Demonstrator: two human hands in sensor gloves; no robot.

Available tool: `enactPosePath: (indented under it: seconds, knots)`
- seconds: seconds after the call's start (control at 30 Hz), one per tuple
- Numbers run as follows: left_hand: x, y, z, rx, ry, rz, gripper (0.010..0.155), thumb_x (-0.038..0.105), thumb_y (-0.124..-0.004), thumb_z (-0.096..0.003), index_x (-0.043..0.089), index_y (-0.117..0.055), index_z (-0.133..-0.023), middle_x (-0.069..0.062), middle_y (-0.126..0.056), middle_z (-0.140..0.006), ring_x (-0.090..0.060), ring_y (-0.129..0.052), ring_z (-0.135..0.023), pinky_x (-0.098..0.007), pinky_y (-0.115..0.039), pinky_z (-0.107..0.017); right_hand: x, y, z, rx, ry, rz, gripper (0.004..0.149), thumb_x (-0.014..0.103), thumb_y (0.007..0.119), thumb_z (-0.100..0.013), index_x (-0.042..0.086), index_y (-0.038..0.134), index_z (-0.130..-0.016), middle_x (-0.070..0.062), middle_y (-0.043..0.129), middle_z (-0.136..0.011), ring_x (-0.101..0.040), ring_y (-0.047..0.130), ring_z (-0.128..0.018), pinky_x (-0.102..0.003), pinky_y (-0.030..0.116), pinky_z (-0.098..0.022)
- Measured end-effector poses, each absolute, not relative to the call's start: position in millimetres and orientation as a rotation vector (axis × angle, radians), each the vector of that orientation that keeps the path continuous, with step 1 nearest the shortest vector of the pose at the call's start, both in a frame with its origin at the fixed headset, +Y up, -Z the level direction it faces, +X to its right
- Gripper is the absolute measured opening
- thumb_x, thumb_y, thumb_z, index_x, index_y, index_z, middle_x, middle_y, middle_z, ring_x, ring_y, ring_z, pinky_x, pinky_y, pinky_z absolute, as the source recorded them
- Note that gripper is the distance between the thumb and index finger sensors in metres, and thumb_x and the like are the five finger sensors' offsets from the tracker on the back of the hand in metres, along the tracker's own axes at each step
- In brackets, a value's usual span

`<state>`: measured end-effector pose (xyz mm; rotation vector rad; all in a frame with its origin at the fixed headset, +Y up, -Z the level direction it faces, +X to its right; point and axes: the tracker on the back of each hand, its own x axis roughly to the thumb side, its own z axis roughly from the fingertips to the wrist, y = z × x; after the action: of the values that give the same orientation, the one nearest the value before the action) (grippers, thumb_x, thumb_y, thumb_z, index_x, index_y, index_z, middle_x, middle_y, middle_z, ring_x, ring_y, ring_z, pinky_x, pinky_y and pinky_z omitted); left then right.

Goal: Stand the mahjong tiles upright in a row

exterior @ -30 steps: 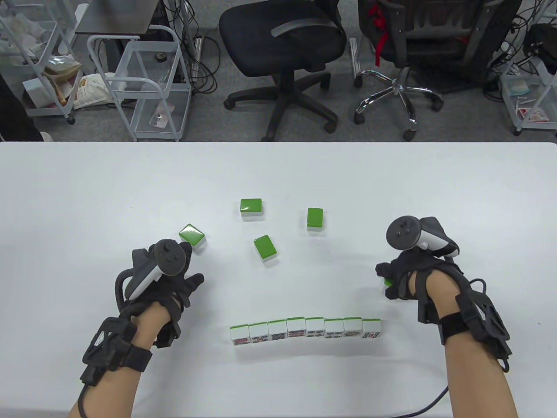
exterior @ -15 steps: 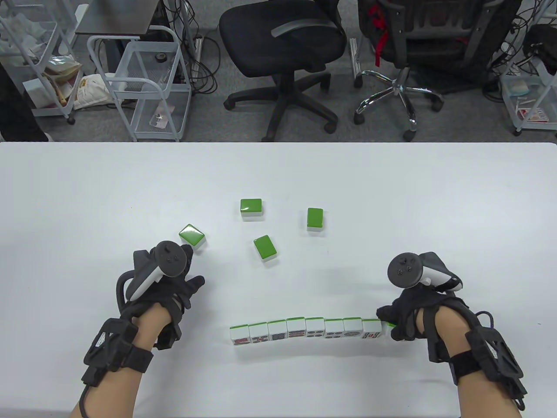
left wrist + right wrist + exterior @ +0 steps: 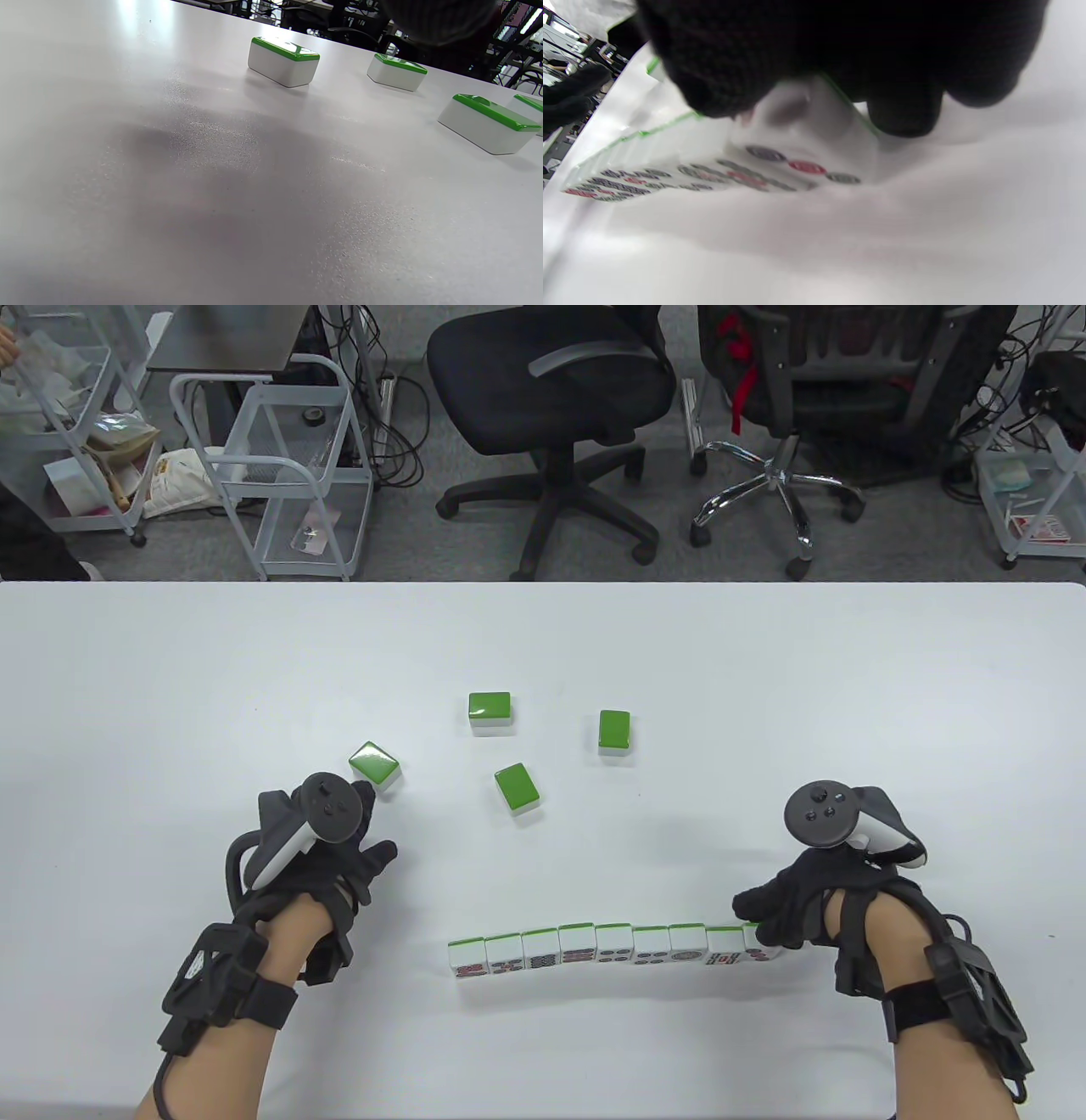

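A row of upright mahjong tiles, white faces toward me and green backs away, stands near the table's front edge. My right hand grips a further tile standing at the row's right end; in the right wrist view the fingers cover its top and its dotted face shows. My left hand rests on the table left of the row, holding nothing. Several face-down green-backed tiles lie loose: one by the left hand, one, one, one.
The white table extends wide on all sides. Beyond its far edge stand office chairs and wire carts. The left wrist view shows loose tiles ahead on the table.
My right hand carried a tile from the right side down to the row's right end and stood it there, face toward me. The left hand has stayed put.
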<state>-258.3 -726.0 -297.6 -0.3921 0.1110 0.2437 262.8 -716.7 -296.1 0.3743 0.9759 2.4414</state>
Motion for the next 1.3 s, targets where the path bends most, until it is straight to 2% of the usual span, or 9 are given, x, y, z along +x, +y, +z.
enactPosePath:
  seconds: [0.07,0.13,0.23,0.3,0.33,0.57,0.83,1.13,1.3]
  knots:
    - [-259,-726,-298,-0.388,0.114,0.248,0.081,0.062,-0.068,-0.0307,0.039,-0.031,-0.100,0.003,-0.025,-0.115,-0.036,-0.024,-0.109,-0.058,-0.037,-0.077,263,-698,-296,0.341,0.867,2.505,0.063,0.038,0.091,-0.027,0.013,0.080,-0.083,-0.016,0.085,-0.088,-0.041,0.098,-0.060,-0.048,0.085,-0.038]
    - [-262,-726,-299,-0.385,0.122,0.244,0.081,0.062,-0.068,-0.0308,0.039,-0.031,-0.100,0.003,-0.025,-0.115,-0.036,-0.025,-0.109,-0.058,-0.037,-0.077,260,-677,-297,0.249,0.681,2.682,0.063,0.041,0.085,-0.031,0.012,0.076,-0.087,-0.019,0.081,-0.091,-0.045,0.092,-0.068,-0.052,0.081,-0.043]
    - [-263,-728,-300,-0.389,0.130,0.233,0.081,0.062,-0.068,-0.0309,0.039,-0.031,-0.100,0.003,-0.025,-0.115,-0.036,-0.025,-0.109,-0.058,-0.037,-0.077,251,-666,-298,0.140,0.460,2.821,0.074,0.046,0.076,-0.034,0.010,0.056,-0.095,-0.024,0.056,-0.102,-0.055,0.065,-0.086,-0.062,0.066,-0.054]
    - [-264,-729,-300,-0.386,0.134,0.234,0.081,0.062,-0.068,-0.0309,0.039,-0.031,-0.100,0.003,-0.025,-0.115,-0.036,-0.025,-0.109,-0.058,-0.037,-0.077,242,-666,-297,0.104,0.352,2.837,0.077,0.047,0.074,-0.034,0.010,0.049,-0.097,-0.022,0.044,-0.105,-0.059,0.045,-0.092,-0.069,0.053,-0.059]
    - [-264,-729,-300,-0.385,0.135,0.235,0.081,0.062,-0.068,-0.0309,0.039,-0.031,-0.100,0.003,-0.025,-0.115,-0.036,-0.025,-0.109,-0.058,-0.037,-0.077,238,-669,-297,0.099,0.301,2.849,0.079,0.048,0.073,-0.034,0.010,0.047,-0.097,-0.022,0.041,-0.106,-0.059,0.042,-0.092,-0.070,0.051,-0.060]
    - [-262,-726,-306,-0.326,0.145,0.212,0.083,0.062,-0.069,-0.0308,0.039,-0.029,-0.099,0.004,-0.027,-0.115,-0.035,-0.029,-0.110,-0.058,-0.039,-0.078,232,-694,-297,0.095,0.309,2.841,0.084,0.052,0.069,-0.033,0.010,0.036,-0.098,-0.022,0.027,-0.106,-0.060,0.028,-0.092,-0.073,0.042,-0.060]
    - [-263,-698,-354,-0.248,0.224,-0.001,0.080,0.063,-0.072,-0.0293,0.040,-0.038,-0.099,0.008,-0.046,-0.113,-0.025,-0.066,-0.103,-0.051,-0.058,-0.074,232,-697,-297,0.107,0.356,2.829,0.084,0.052,0.069,-0.034,0.009,0.037,-0.098,-0.023,0.027,-0.106,-0.060,0.026,-0.091,-0.074,0.040,-0.060]
    - [-234,-740,-398,-0.321,0.259,-0.175,0.082,0.069,-0.069,-0.0246,0.041,-0.042,-0.097,0.008,-0.053,-0.111,-0.021,-0.085,-0.093,-0.047,-0.070,-0.069,228,-691,-296,0.124,0.322,2.824,0.084,0.053,0.069,-0.034,0.009,0.037,-0.098,-0.023,0.026,-0.106,-0.061,0.026,-0.091,-0.074,0.040,-0.060]
    - [-230,-757,-405,-0.317,0.276,-0.233,0.079,0.067,-0.074,-0.0240,0.045,-0.046,-0.095,0.012,-0.066,-0.105,-0.017,-0.096,-0.080,-0.044,-0.077,-0.063,232,-690,-296,0.118,0.329,2.814,0.084,0.053,0.069,-0.034,0.009,0.038,-0.098,-0.024,0.026,-0.105,-0.061,0.026,-0.091,-0.074,0.040,-0.059]
